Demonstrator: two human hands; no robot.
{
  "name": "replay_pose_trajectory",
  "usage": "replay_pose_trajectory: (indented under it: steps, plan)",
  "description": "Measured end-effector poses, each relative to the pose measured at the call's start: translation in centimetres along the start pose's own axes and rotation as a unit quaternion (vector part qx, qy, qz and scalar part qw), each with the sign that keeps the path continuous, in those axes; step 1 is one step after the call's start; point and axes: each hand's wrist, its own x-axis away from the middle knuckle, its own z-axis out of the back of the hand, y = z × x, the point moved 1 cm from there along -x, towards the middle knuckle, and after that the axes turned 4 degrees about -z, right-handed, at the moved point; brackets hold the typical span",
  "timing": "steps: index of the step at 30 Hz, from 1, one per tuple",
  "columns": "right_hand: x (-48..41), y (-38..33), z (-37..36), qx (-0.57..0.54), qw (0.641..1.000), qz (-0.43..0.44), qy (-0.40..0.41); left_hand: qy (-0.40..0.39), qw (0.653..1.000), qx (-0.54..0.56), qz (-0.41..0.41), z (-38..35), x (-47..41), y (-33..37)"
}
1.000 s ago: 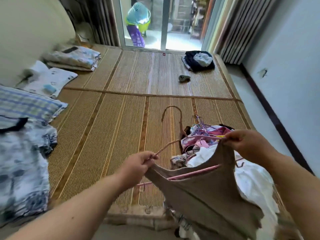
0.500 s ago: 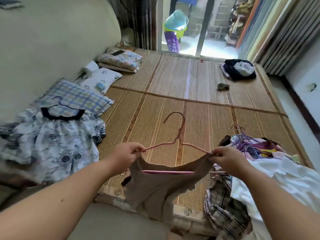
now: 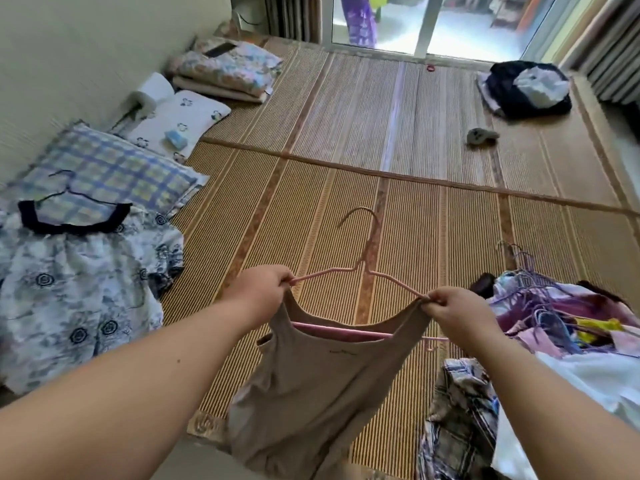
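A beige sleeveless top [image 3: 311,386] hangs on a pink wire hanger [image 3: 367,265] held above the woven mat [image 3: 346,116]. My left hand [image 3: 256,292] pinches the top's left strap together with the hanger's left shoulder. My right hand [image 3: 453,313] pinches the right strap at the hanger's right shoulder. The hanger's hook points away from me. Its lower bar shows through the neckline.
A pile of mixed clothes and purple hangers [image 3: 540,306] lies to the right. A blue-patterned white dress [image 3: 76,289] lies on the left over a plaid pillow [image 3: 114,168]. Farther off are folded bedding [image 3: 225,67], dark clothes [image 3: 526,88] and a small grey item [image 3: 481,136].
Both hands have swung the top and hanger leftward from over the clothes pile to the middle of the mat. The top now hangs level and spread between them.
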Motion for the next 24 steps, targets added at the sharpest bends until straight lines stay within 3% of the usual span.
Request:
replay_pose_trajectory:
  steps: [8, 13, 20, 24]
  plan:
    - [-13.4, 4.4, -6.5, 0.027, 0.996, -0.06, -0.057, -0.022, 0.994, -0.086, 0.06, -6.9, -13.7, -1.6]
    - [-16.5, 5.3, -9.1, -0.09, 0.992, -0.081, -0.04, 0.019, 0.996, -0.066, 0.056, -9.2, -17.4, -2.3]
    - [-11.2, 5.0, -8.8, -0.073, 0.994, -0.043, -0.063, -0.047, 0.995, -0.085, -0.011, -10.8, -13.2, -0.1]
    - [-5.4, 4.5, -6.9, 0.017, 0.998, 0.01, -0.06, -0.079, 0.989, -0.111, -0.055, -10.5, -7.2, 3.1]
